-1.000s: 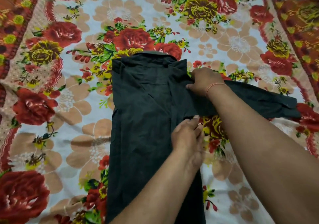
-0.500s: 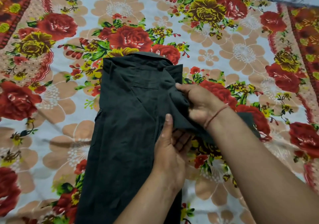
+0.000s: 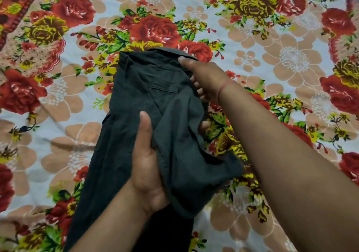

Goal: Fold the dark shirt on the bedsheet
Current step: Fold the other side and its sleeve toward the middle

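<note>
The dark shirt (image 3: 136, 100) lies lengthwise on the flowered bedsheet (image 3: 58, 127), collar at the far end, a chest pocket showing. Its right sleeve is bunched over the body, lower right of centre. My left hand (image 3: 147, 166) grips that sleeve fabric from below, thumb on top, fingertips poking out at the sleeve's right edge. My right hand (image 3: 204, 77) holds the shirt's right shoulder near the collar, thumb over the cloth, fingers tucked under it. A red thread circles my right wrist.
The bedsheet with red roses and peach flowers spreads on all sides of the shirt. A patterned orange border runs along the far left. A pale strip of wall or floor shows at the top right corner.
The right sleeve, stretched out to the right a second ago, has been drawn in over the shirt body. My right hand rose to the shoulder; my left hand closed on the sleeve.
</note>
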